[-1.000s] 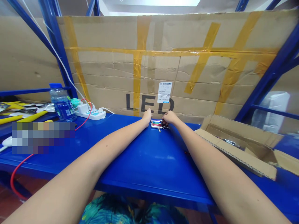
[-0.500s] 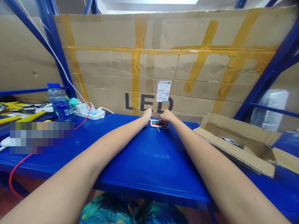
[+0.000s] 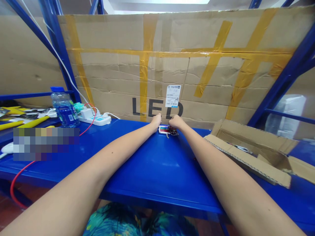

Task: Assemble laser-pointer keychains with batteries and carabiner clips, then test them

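Observation:
At the far side of the blue tabletop (image 3: 162, 173), a row of slim shiny metal tubes (image 3: 163, 129) lies side by side in several colours, with small metal clips or rings at the right end. My left hand (image 3: 156, 122) is closed at the left ends of the tubes. On the other side, my right hand (image 3: 176, 122) has its fingers curled at the right ends, near the clips. Both hands partly cover the row, and the fingertips are too small and hidden to make out fully.
A large taped cardboard box (image 3: 118, 75) stands behind the table. To the right lies an open carton (image 3: 248, 164) with a metal item (image 3: 242, 148) inside. On the left are a blue-capped bottle (image 3: 64, 109), a power strip (image 3: 99, 120), a red cable (image 3: 21, 173) and yellow-handled items (image 3: 34, 122).
The view has shifted very slightly. Both hands stay at the row of tubes with hardly any visible movement.

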`<state>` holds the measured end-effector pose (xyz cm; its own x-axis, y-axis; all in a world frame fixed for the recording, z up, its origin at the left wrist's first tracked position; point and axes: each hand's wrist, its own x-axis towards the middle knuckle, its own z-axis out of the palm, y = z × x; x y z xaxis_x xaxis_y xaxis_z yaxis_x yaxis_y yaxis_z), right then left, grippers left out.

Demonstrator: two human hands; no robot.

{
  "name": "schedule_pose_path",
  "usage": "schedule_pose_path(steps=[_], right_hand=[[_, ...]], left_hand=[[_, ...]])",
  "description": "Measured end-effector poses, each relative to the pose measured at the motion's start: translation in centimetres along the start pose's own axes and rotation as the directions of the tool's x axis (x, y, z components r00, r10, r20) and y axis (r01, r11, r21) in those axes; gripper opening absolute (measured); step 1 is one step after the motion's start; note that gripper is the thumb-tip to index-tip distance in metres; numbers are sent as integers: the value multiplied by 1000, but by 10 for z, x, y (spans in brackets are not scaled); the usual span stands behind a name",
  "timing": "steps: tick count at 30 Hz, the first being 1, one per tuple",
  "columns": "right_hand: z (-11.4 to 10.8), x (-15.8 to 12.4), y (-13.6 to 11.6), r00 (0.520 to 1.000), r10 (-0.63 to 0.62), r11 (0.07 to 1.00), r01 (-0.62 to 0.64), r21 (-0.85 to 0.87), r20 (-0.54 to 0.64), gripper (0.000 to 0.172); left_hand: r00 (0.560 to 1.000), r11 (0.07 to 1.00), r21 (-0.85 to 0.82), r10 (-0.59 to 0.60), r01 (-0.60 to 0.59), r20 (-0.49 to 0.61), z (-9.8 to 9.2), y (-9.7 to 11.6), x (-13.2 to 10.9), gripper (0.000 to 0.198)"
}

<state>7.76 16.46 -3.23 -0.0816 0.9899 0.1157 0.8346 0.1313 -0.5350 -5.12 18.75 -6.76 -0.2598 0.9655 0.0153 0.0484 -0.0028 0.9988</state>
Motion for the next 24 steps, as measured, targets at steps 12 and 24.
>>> schedule_pose_path(steps=[12,24], right_hand=[[3,2,2,1000,-8,999,8,36,1,35],[4,3,2,998,45,999,-46,19,39,40]], left_hand=[[1000,1000,-11,8,-8,4,-1,0,-2,31],[1000,1000,0,14,-14,1,1,0,-3,32]])
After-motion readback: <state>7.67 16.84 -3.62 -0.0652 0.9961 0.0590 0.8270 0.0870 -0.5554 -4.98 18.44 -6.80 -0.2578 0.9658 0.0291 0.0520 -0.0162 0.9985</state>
